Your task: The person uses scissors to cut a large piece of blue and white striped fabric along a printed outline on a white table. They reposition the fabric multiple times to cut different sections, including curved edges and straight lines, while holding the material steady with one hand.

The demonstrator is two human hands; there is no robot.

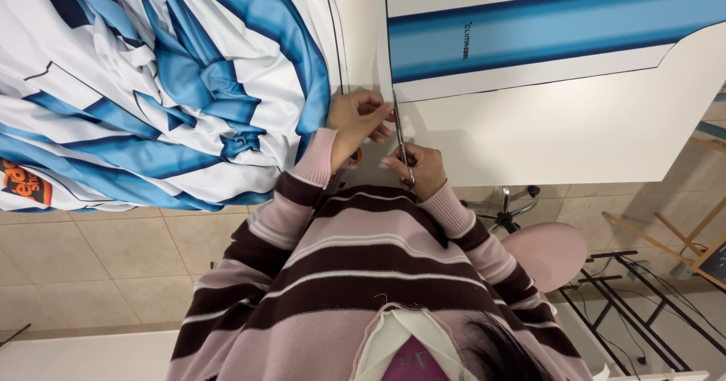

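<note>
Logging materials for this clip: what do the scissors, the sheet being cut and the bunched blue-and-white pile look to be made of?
Scissors: blades look like bare metal, thin, grey and slightly shiny; the handles are hidden in the right hand.
Sheet: probably printed fabric or paper, lying flat and matte with black outlines; which one is unclear.
Pile: soft cloth with a slight sheen, shown by its folds and creases. The left hand rests at its edge.

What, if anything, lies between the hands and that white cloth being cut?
Nothing visible. The right hand holds scissors against the white cloth; the left hand grips its edge beside the blades.
</note>
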